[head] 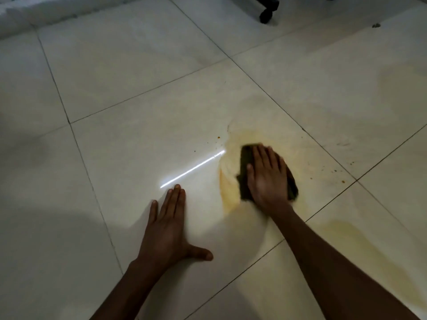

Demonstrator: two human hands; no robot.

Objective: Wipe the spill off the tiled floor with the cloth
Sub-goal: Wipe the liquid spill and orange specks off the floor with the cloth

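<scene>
A yellowish-orange spill (231,192) smears across the pale tiled floor (129,84), with a fainter yellow patch (360,241) to the lower right. A dark green cloth (246,162) lies on the spill. My right hand (268,176) presses flat on the cloth with straight fingers, covering most of it. My left hand (168,225) rests flat on a dry tile to the left of the spill, fingers together and thumb spread out.
Small brown crumbs (335,170) dot the tiles around the spill. A black chair caster (265,16) stands at the top, right of centre. A bright streak of reflected light (191,168) crosses the tile between my hands. A pale edge (20,17) runs along the top left.
</scene>
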